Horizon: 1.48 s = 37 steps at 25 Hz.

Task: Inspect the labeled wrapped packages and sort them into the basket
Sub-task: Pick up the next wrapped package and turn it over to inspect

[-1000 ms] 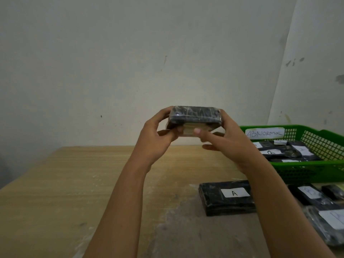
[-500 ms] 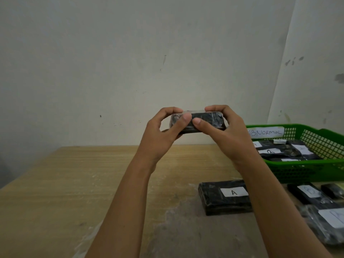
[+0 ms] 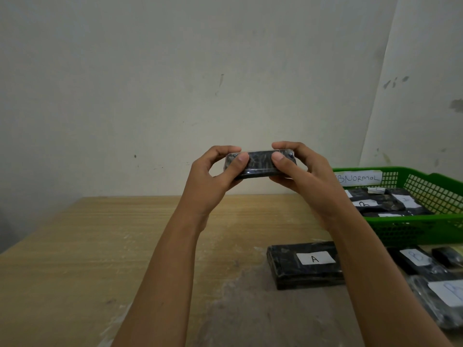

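Observation:
I hold a black wrapped package (image 3: 260,163) up at chest height, above the far part of the wooden table (image 3: 100,246). My left hand (image 3: 213,181) grips its left end, thumb across the near face. My right hand (image 3: 298,171) grips its right end the same way. Its narrow dark side faces me and no label shows. A green basket (image 3: 426,229) marked "ABNORMAL" stands at the right with several black labeled packages (image 3: 380,204) inside. On the table lies a black package labeled A (image 3: 305,264).
More black labeled packages (image 3: 421,261) lie at the right edge of the table, in front of the basket, one large one (image 3: 441,296) nearest me. A pale wall stands behind the table. The table's left half is bare wood.
Both hands have turned the package in the air: a pale underside showed a second ago, and now only its dark narrow side faces me. My thumbs shifted onto that near face.

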Motion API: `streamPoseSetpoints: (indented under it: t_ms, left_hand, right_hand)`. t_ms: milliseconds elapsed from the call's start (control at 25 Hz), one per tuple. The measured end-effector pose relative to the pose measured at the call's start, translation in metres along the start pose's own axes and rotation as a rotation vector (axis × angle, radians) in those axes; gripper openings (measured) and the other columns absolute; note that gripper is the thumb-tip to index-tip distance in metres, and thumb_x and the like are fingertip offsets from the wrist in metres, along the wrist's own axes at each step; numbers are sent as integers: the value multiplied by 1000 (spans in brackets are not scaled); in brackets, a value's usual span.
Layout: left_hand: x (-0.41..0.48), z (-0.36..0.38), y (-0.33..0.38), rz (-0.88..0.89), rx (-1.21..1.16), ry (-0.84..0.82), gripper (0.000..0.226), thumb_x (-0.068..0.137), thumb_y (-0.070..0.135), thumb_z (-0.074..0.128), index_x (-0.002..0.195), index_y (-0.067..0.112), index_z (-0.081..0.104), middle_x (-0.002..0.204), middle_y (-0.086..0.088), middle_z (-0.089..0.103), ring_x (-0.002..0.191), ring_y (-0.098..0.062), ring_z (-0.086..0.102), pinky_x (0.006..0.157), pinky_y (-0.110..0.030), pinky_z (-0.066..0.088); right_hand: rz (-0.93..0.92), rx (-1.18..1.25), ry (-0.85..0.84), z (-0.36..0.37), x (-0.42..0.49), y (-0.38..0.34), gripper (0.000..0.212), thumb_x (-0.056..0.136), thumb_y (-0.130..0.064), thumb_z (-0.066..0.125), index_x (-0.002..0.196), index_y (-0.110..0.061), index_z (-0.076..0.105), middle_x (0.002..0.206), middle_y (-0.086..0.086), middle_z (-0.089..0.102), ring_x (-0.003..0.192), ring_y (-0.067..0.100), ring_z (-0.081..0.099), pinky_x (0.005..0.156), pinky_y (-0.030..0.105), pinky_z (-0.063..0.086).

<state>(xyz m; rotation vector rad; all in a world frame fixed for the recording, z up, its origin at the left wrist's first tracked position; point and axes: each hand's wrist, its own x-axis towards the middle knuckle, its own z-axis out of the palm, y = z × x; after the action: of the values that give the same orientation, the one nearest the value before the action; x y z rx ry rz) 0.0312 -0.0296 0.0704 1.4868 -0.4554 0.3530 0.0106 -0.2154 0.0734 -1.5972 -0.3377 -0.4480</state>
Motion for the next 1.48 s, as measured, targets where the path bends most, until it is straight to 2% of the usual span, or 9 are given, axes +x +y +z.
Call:
streamPoseSetpoints:
  t_ms: [320, 400, 480, 600, 760, 880, 1040, 1240, 1480]
  left_hand:
    - [-2, -1, 4, 1, -2, -46, 38, 90, 42, 66, 117, 15, 70, 123, -5, 69, 110, -21, 71, 89, -30, 61]
    - [-2, -2, 3, 10, 62, -76, 62, 80, 66, 61, 129, 27, 64, 131, 1, 65, 108, -16, 71, 90, -31, 60]
    - [-1, -3, -1, -13, 217, -72, 96, 62, 92, 56, 146, 46, 43, 153, 9, 44, 125, -16, 59, 101, -38, 54]
    - [2, -5, -9, -119, 358, 66, 115, 59, 88, 67, 154, 54, 12, 166, 15, 9, 151, -30, 21, 116, -57, 33]
    - [8, -18, -23, -148, 20, 122, 75, 82, 53, 77, 146, 36, 42, 145, -5, 58, 135, -21, 53, 110, -45, 43]
    - [10, -20, -24, -171, -12, 147, 41, 93, 39, 71, 129, 22, 62, 112, 0, 76, 102, -14, 73, 84, -31, 59]
    - [12, -19, -36, -236, 40, 216, 42, 90, 40, 74, 124, 16, 65, 100, -1, 77, 82, -8, 75, 64, -21, 57]
    - [10, -8, -78, -392, 171, 212, 52, 84, 43, 80, 120, 9, 65, 98, -9, 76, 83, -18, 74, 60, -25, 58]
    - [6, 30, -125, -506, 337, 144, 47, 87, 46, 76, 118, 13, 61, 102, -8, 70, 77, -15, 69, 57, -29, 59]
  right_hand:
    - [56, 76, 18, -4, -1, -6, 28, 105, -31, 49, 117, -15, 70, 115, 6, 71, 110, 22, 68, 89, 31, 60]
    - [82, 143, 44, -2, 0, -5, 32, 106, -34, 48, 116, -13, 71, 110, 5, 73, 108, 23, 71, 91, 33, 60]
    - [143, 303, 95, 1, 1, -6, 37, 106, -38, 48, 113, -10, 71, 106, 8, 73, 100, 26, 74, 89, 37, 60]
    - [253, 600, 112, 3, 0, -10, 43, 106, -42, 46, 123, -8, 66, 112, 16, 73, 93, 32, 76, 74, 34, 63]
    - [395, 764, 47, 1, -2, -8, 52, 107, -50, 38, 133, -12, 62, 118, 19, 73, 82, 26, 76, 59, 27, 62]
    - [440, 449, 104, 1, 0, -2, 65, 102, -65, 29, 123, -16, 65, 107, 11, 74, 69, 19, 71, 56, 29, 58]
    - [322, -321, 174, -7, 6, 12, 69, 98, -71, 18, 133, -23, 54, 129, 4, 61, 114, 24, 60, 100, 42, 46]
    - [231, -767, 72, -48, 9, 41, 26, 103, -42, 52, 122, -26, 59, 115, -8, 59, 105, 12, 51, 89, 32, 38]
    - [210, -815, 53, -70, 5, 78, 19, 103, -22, 55, 119, -21, 65, 111, -3, 65, 95, 12, 54, 83, 26, 38]
